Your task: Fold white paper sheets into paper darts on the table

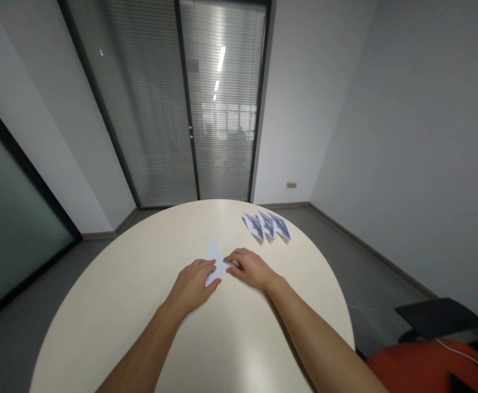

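Note:
A partly folded piece of white paper point(217, 266) lies on the round cream table point(128, 311), its narrower end pointing away from me. My left hand point(193, 283) holds its left side down, fingertips on the paper and thumb by the near edge. At the paper's right edge, my right hand point(252, 267) has its fingers curled in, thumb and fingertips gripping that edge. Part of the paper is hidden under the fingers. Farther back on the right, folded paper pieces point(267, 225) with raised points stand side by side, apart from both hands.
Past the table's far edge is a glass partition point(222, 164) with blinds. To the lower right stands a red chair point(419, 365), with a flat black object point(439, 317) beside it and a thin white cable. Grey walls point(419, 136) enclose the right side.

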### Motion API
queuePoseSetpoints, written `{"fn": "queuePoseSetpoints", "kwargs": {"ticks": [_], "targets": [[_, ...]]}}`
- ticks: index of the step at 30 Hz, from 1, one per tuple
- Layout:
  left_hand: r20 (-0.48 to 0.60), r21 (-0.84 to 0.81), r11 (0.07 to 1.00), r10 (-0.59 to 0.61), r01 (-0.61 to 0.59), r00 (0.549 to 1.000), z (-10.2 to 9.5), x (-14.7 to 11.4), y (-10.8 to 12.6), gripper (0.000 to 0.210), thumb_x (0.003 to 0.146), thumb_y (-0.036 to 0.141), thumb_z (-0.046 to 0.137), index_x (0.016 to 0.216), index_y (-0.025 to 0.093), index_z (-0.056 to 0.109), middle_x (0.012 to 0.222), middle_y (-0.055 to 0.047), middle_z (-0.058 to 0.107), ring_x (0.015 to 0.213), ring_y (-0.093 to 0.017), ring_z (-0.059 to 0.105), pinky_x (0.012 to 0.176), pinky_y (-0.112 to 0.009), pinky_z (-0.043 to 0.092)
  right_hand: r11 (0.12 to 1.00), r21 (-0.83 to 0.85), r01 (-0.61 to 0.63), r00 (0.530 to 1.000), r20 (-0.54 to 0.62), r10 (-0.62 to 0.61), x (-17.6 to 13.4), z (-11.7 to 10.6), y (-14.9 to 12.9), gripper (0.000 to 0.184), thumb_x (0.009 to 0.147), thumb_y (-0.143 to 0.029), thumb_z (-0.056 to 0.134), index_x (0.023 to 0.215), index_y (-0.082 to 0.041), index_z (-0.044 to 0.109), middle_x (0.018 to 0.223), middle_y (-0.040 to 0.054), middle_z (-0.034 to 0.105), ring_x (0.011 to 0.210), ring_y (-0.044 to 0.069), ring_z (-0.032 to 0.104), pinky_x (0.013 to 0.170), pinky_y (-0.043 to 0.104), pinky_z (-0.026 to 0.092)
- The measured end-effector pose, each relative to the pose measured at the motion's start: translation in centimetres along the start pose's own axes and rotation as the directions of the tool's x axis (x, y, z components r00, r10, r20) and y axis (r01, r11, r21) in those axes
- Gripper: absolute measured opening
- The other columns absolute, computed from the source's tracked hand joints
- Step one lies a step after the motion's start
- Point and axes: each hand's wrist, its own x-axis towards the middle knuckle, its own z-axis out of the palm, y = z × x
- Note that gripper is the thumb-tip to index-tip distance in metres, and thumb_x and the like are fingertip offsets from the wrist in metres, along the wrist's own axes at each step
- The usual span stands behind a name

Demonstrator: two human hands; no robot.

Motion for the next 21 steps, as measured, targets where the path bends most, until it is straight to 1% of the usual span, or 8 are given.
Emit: {"fn": "queuePoseSetpoints", "kwargs": {"ticks": [3, 6, 11, 15, 18, 21], "targets": [[0.002, 0.004, 1.0, -0.029, 0.029, 1.0, 0.1, 0.1, 0.1, 0.03, 0.094, 0.034, 0.06, 0.117, 0.021, 0.073, 0.132, -0.009, 0.071, 0.122, -0.026, 0.064, 0.107, -0.04, 0.049, 1.0, 0.003, -0.006, 1.0, 0.002, 0.006, 0.0, 0.0, -0.2, 0.029, 0.094, -0.033, 0.067, 0.119, -0.019, 0.073, 0.111, 0.0105, 0.074, 0.105, 0.023, 0.065, 0.094, 0.035, 0.048], [0.021, 0.022, 0.998, -0.05, 0.05, 0.998, 0.2, 0.2, 0.3, 0.031, 0.096, 0.032, 0.057, 0.12, 0.02, 0.072, 0.132, -0.01, 0.071, 0.123, -0.026, 0.064, 0.107, -0.042, 0.049, 0.999, 0.039, -0.002, 1.0, 0.023, 0.001, 0.1, 0.0, -0.2, 0.033, 0.089, -0.032, 0.071, 0.119, -0.019, 0.074, 0.111, 0.0097, 0.074, 0.103, 0.023, 0.066, 0.093, 0.035, 0.049], [0.072, 0.095, 0.995, -0.013, 0.006, 0.997, -0.1, 0.3, 0.8, 0.031, 0.096, 0.022, 0.052, 0.122, 0.021, 0.07, 0.129, -0.011, 0.071, 0.122, -0.027, 0.065, 0.105, -0.042, 0.05, 0.999, 0.031, -0.006, 0.999, 0.045, 0.005, 0.1, -0.3, -0.2, 0.029, 0.088, -0.027, 0.071, 0.115, -0.019, 0.075, 0.102, 0.0077, 0.075, 0.093, 0.021, 0.066, 0.089, 0.032, 0.048], [0.117, 0.105, 0.995, -0.012, 0.0, 0.993, -0.7, 0.4, 1.4, 0.033, 0.096, 0.016, 0.047, 0.123, 0.02, 0.065, 0.122, -0.012, 0.071, 0.113, -0.026, 0.068, 0.098, -0.039, 0.052, 0.999, 0.012, 0.04, 0.997, 0.067, -0.041, 0.1, -0.4, -0.2, 0.03, 0.089, -0.027, 0.07, 0.118, -0.021, 0.075, 0.108, 0.0077, 0.075, 0.1, 0.022, 0.066, 0.093, 0.033, 0.048], [0.14, 0.096, 0.995, -0.031, 0.017, 0.99, -1.1, 0.4, 1.8, 0.033, 0.097, 0.016, 0.044, 0.125, 0.021, 0.061, 0.117, -0.012, 0.07, 0.105, -0.025, 0.07, 0.092, -0.036, 0.053, 0.999, 0.017, 0.045, 0.997, 0.068, -0.046, 0.2, -0.4, -0.2, 0.028, 0.092, -0.028, 0.068, 0.118, -0.021, 0.075, 0.112, 0.0084, 0.075, 0.104, 0.022, 0.067, 0.095, 0.033, 0.049], [0.146, 0.088, 0.996, -0.041, 0.028, 0.988, -1.3, 0.4, 2.0, 0.033, 0.098, 0.018, 0.041, 0.124, 0.021, 0.06, 0.117, -0.012, 0.07, 0.103, -0.024, 0.07, 0.09, -0.035, 0.052, 0.999, 0.012, 0.053, 0.997, 0.062, -0.054, 0.2, -0.2, -0.1, 0.027, 0.094, -0.029, 0.067, 0.117, -0.021, 0.075, 0.113, 0.0089, 0.074, 0.106, 0.022, 0.067, 0.095, 0.033, 0.049]]}}
